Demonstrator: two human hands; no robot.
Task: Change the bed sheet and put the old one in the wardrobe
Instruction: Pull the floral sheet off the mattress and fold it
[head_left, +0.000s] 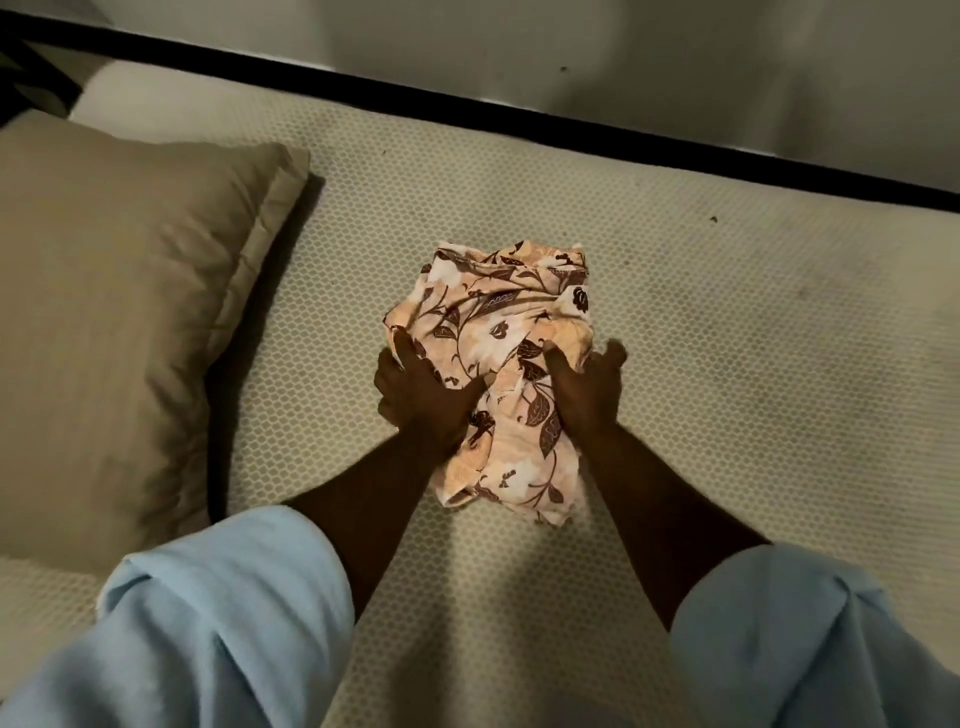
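Note:
A bundled floral bed sheet (498, 332), peach and white with brown leaves, lies on the bare patterned mattress (727, 364) in the middle of the view. My left hand (423, 392) grips the bundle's left side, thumb on top and fingers curled under its edge. My right hand (584, 387) grips the right side, thumb pressed into the cloth and fingers wrapped round the outside. Both forearms reach out of light blue sleeves.
A tan pillow (119, 322) lies on the mattress at the left. A black bed frame rail (519, 111) runs along the far edge against a pale wall (623, 52). Bare mattress stretches to the right of the bundle.

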